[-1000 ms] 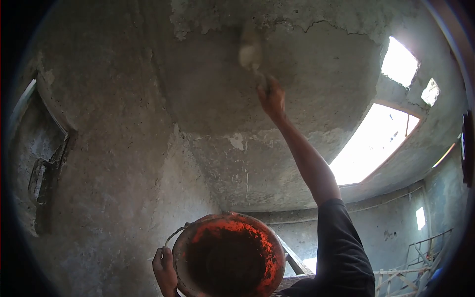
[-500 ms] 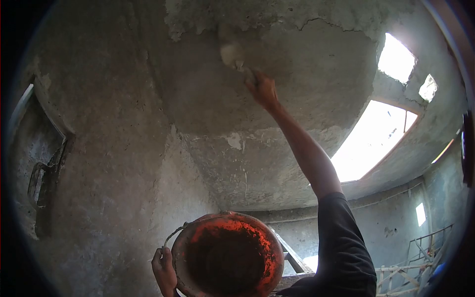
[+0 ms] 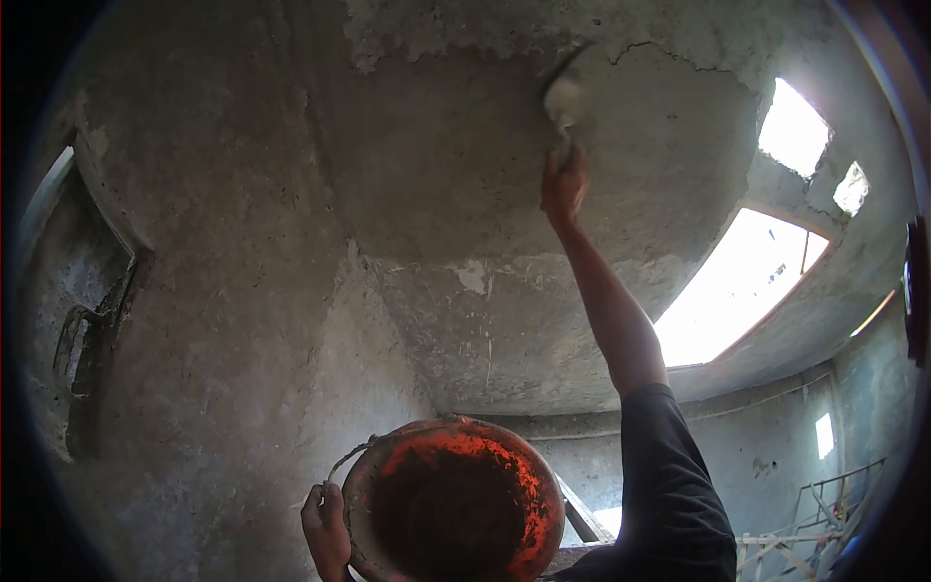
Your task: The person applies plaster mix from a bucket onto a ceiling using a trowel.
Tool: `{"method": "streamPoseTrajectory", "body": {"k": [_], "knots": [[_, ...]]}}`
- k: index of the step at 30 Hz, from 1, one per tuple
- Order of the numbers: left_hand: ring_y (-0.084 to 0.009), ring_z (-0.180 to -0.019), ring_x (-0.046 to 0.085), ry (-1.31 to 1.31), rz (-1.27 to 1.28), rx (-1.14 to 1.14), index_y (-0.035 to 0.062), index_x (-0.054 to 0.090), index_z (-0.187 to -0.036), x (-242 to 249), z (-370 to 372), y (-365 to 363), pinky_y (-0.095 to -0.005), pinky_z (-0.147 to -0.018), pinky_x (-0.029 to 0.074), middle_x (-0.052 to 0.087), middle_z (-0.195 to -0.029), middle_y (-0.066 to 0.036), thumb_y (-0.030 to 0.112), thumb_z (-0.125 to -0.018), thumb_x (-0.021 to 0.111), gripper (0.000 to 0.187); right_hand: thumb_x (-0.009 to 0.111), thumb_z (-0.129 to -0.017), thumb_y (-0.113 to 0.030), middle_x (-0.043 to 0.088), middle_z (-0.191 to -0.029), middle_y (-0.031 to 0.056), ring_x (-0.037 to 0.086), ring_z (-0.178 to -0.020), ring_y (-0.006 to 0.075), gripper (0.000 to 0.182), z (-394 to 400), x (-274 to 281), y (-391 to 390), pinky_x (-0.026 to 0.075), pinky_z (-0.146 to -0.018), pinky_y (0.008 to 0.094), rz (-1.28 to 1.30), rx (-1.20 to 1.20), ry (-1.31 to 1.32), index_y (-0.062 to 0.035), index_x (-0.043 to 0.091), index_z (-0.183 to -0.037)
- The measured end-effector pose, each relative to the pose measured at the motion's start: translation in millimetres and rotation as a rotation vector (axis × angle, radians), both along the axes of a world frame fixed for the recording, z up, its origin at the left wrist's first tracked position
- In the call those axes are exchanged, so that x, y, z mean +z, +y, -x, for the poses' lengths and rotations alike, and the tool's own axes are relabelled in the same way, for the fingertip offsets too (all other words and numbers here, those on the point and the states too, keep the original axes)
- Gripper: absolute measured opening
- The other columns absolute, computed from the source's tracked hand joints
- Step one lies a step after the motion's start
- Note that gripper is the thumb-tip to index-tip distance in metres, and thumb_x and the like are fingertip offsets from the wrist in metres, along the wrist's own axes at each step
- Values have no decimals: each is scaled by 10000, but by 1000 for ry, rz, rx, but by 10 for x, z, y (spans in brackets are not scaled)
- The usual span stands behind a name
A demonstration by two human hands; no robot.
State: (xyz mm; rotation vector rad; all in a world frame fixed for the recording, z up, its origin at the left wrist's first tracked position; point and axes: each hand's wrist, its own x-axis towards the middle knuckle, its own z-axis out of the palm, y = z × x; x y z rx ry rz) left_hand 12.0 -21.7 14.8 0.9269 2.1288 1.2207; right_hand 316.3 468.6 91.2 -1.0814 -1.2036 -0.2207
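My right hand (image 3: 565,184) reaches up at arm's length, its fingers wrapped round the handle of a trowel (image 3: 564,101). The trowel's blade, smeared by motion, lies against a darker, smoother patch of plaster (image 3: 436,165) on the wall, close under its ragged upper edge. Low in view, my left hand (image 3: 328,533) is closed at the left side of an orange bucket (image 3: 535,500), by its wire handle. The bucket is coated with grey mortar, and its inside is dark.
Bright openings (image 3: 742,291) break the wall at the right. A framed recess (image 3: 73,291) is at the far left. Behind the bucket and my right sleeve show a ladder-like frame (image 3: 582,509) and metal scaffolding (image 3: 824,519) at lower right.
My right hand has swept the trowel rightwards across the upper wall. The left hand stays at the bucket, and the view has shifted slightly.
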Motion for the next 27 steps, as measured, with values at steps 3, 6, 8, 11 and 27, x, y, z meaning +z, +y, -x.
{"method": "streamPoseTrajectory", "body": {"k": [3,6,8,11,27], "knots": [[-138,-682,406,51,-2,-12,11,497,-807,4,10,11,-303,-628,375,445,-712,-31,423,-958,512,440,656,-844,-198,601,-1023,257,601,-918,427,391,273,-152,59,500,-805,471,5,162,-236,18,554,-1154],[-139,-681,410,-74,-32,-28,6,495,-808,81,-38,46,-302,-631,378,444,-705,-35,419,-959,512,440,673,-831,-218,606,-1016,252,605,-914,422,401,460,-177,-50,500,-800,470,63,325,-362,-8,562,-1153],[-137,-683,416,-43,-15,-36,1,494,-814,106,-29,42,-301,-635,382,448,-706,-37,414,-958,513,438,675,-825,-212,607,-1008,249,611,-907,416,398,506,-118,-216,494,-786,477,162,430,-347,-15,567,-1153],[-131,-689,421,-22,-26,-37,-5,491,-819,15,18,37,-297,-641,384,452,-709,-37,410,-957,517,438,666,-825,-198,606,-1011,246,604,-913,419,406,282,-50,-321,485,-773,478,69,361,-227,-7,552,-1165],[-109,-696,380,-10,-73,-97,22,462,-781,-163,139,37,-285,-624,347,392,-702,2,373,-966,519,401,615,-882,-192,576,-1081,261,596,-938,430,399,-393,-68,13,501,-799,479,224,78,-344,-12,508,-1222]]}}
